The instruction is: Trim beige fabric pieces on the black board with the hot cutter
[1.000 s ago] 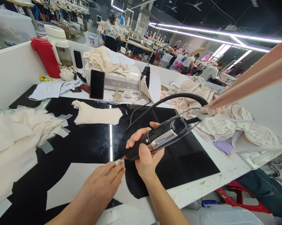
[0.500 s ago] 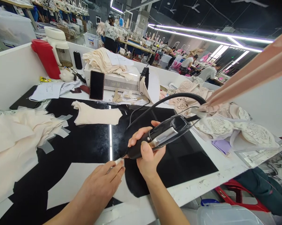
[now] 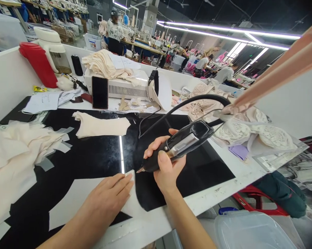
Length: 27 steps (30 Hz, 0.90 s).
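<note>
The left hand [image 3: 108, 197] lies flat, fingers extended, pinning a thin white sheet [image 3: 80, 200] near the front edge of the worktop [image 3: 210, 197]; the sheet appears light, limp and prone to sliding on the glossy black surface. The right hand [image 3: 167, 166] is closed around the cutting tool [image 3: 179, 145], rigid and corded, tip at the sheet's corner. Open black surface extends beyond, toward the cream fabric piece [image 3: 101, 126].
</note>
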Each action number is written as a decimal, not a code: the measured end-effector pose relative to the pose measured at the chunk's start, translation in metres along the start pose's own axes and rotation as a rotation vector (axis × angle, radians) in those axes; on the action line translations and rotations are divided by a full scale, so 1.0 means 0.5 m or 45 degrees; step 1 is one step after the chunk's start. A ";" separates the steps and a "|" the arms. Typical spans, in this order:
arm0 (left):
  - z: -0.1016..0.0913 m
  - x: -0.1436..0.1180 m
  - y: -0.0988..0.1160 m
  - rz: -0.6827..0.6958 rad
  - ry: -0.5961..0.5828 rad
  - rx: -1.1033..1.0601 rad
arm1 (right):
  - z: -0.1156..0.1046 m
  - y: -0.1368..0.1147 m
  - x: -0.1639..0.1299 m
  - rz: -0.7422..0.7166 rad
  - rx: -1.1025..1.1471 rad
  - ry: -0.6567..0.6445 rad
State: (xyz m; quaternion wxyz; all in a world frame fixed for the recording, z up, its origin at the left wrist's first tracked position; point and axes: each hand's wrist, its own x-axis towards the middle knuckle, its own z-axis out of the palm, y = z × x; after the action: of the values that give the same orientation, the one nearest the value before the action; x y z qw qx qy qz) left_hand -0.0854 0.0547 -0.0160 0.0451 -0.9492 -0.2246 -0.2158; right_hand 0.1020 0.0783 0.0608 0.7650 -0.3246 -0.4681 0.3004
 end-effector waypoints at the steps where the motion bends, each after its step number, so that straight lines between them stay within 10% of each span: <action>1: 0.000 -0.003 -0.005 0.005 -0.019 -0.011 | -0.001 -0.001 0.000 0.005 -0.005 0.000; 11: -0.026 -0.030 -0.085 -0.237 -0.065 0.112 | -0.010 -0.023 -0.017 0.058 0.081 -0.048; 27: -0.033 0.008 0.026 -0.004 -0.023 -0.069 | -0.029 -0.029 -0.040 0.053 0.067 -0.079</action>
State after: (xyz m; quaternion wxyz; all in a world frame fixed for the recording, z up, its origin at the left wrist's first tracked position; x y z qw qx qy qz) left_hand -0.0829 0.0415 0.0007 0.0171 -0.9516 -0.2206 -0.2131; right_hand 0.1099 0.0511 0.0567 0.7519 -0.3046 -0.4767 0.3384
